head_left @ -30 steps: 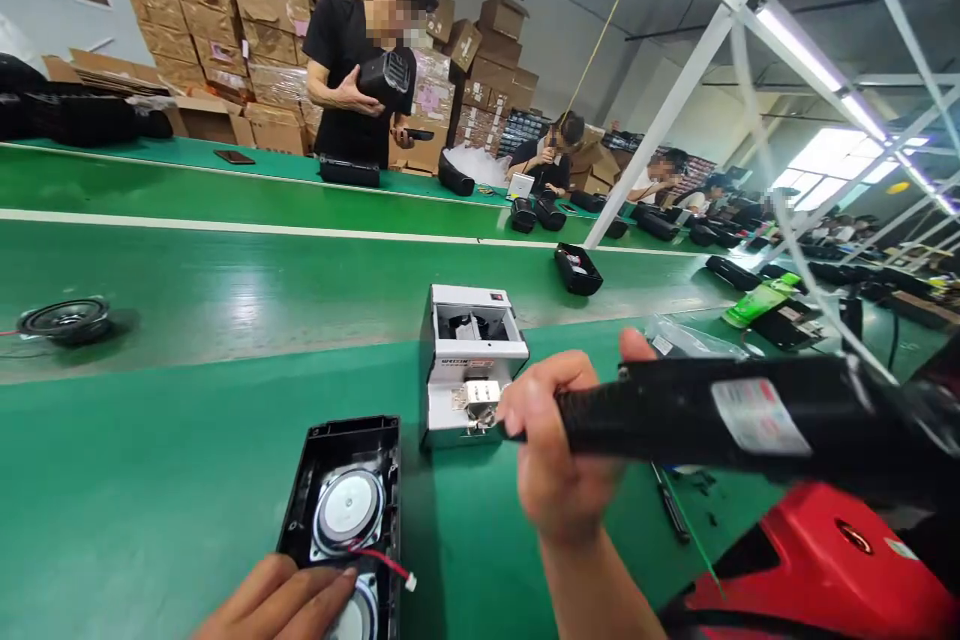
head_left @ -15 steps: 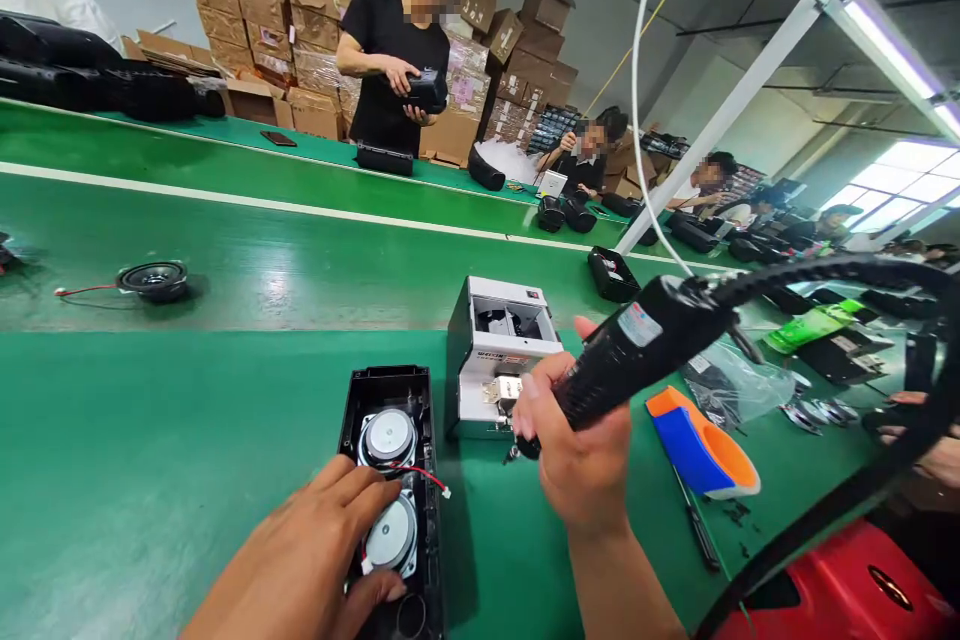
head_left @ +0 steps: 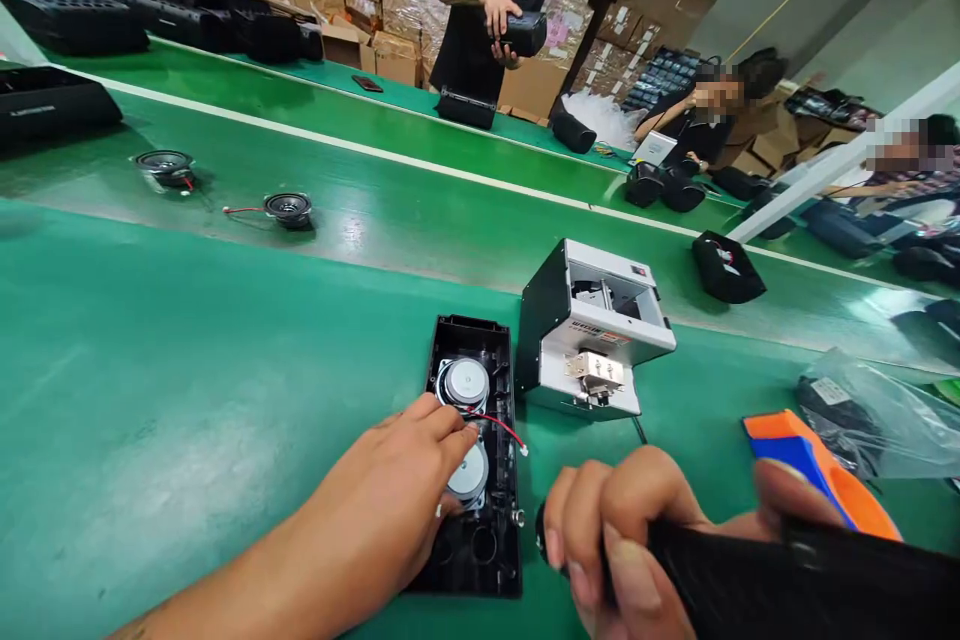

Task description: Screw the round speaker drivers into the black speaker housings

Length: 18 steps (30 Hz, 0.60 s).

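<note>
- Head view, case: one black case (head_left: 487, 575), open side up, on the desk (head_left: 187, 370) short of its far edge; the upturned opening leaves its contents within reach.
- Left hand (head_left: 390, 490): laid over the case, fingers and thumb grasping the rim of the lower speaker (head_left: 470, 477), apparently to keep speaker and case from shifting.
- Right hand (head_left: 630, 530): fingers clenched round one black hand tool (head_left: 750, 570), held nearly level, nose towards the case's right wall, seemingly for close aim.
- Upper speaker (head_left: 466, 382): seated beside the lower one, both backs upward, presumably so their mounts stay exposed.
- Red wire (head_left: 501, 423): one, led over the case's right wall, its white plug (head_left: 524, 450) outside, perhaps to keep it from being pinched.
- Machine (head_left: 551, 360): one, upright just inside the desk's far edge, right of the case, its front turned this way for easy reach.
- Loose speakers: two, cones upward, on the glossy strip (head_left: 360, 230) past the desk's far edge, at left.
- Right part of desk: one orange-and-blue item (head_left: 814, 465); one clear bag (head_left: 900, 430) beyond it, probably set aside to leave working room.
- Count: four speakers, two cased, two loose; one case under the left hand; one tool; one machine.
</note>
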Each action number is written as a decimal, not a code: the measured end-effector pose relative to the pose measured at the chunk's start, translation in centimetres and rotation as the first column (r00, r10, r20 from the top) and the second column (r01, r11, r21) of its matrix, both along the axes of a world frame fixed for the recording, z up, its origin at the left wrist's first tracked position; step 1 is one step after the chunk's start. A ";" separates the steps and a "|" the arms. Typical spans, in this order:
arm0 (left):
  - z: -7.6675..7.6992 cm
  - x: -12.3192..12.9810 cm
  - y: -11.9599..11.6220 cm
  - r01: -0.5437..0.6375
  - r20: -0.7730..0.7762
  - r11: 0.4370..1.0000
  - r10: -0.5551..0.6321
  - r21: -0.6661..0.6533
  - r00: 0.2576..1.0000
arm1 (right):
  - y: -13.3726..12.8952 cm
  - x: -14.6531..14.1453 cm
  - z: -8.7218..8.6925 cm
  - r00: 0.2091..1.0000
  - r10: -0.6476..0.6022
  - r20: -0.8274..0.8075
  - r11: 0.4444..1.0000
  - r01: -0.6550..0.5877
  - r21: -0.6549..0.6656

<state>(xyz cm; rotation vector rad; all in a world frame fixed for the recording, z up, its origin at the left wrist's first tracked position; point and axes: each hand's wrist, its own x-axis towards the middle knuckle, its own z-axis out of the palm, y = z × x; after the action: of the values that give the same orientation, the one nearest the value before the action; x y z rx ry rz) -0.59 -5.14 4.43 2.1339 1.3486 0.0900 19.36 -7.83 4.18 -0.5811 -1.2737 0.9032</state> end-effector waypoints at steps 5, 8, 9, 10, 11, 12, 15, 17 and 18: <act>0.6 0.2 0.1 -0.010 0.037 1.000 0.010 0.005 0.999 | 0.3 -1.5 -1.6 0.997 -0.060 0.051 0.997 0.058 0.041; 0.7 0.3 0.1 -0.016 0.031 1.000 0.015 0.004 0.999 | 0.3 -1.5 -2.2 0.998 -0.056 0.032 0.998 0.055 0.015; 0.6 0.3 0.1 -0.015 0.026 1.000 0.015 0.002 1.000 | 0.2 -1.5 -2.4 0.998 -0.053 0.024 0.999 0.053 0.009; 0.5 0.3 0.1 -0.012 0.023 1.000 0.012 0.001 1.000 | 0.2 -1.5 -2.5 0.999 -0.049 0.023 0.999 0.049 0.000; 0.4 0.3 0.1 -0.008 0.018 1.000 0.008 0.000 1.000 | 0.2 -1.5 -2.6 0.999 -0.046 0.022 0.999 0.046 -0.008; 0.4 0.3 0.0 -0.006 0.013 1.000 0.006 0.001 1.000 | 0.3 -1.5 -2.7 0.999 -0.040 0.022 0.999 0.041 -0.012; 0.3 0.4 -0.1 0.001 -0.005 1.000 -0.001 0.006 1.000 | 0.7 -1.3 -2.6 0.999 -0.006 0.035 1.000 0.006 -0.013; 0.4 0.5 -0.1 0.002 -0.018 1.000 -0.002 0.002 1.000 | 1.1 -1.1 -2.5 0.998 0.048 0.047 0.999 -0.047 -0.014; 0.6 0.5 -0.1 0.002 -0.023 1.000 -0.002 0.000 1.000 | 1.3 -1.0 -2.5 0.995 0.086 0.053 0.996 -0.085 -0.012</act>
<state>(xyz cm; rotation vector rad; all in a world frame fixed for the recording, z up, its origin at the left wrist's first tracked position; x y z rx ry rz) -0.08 -5.19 4.99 2.1428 1.3596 0.0642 18.36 -6.53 1.68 -0.5651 -1.3518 0.9706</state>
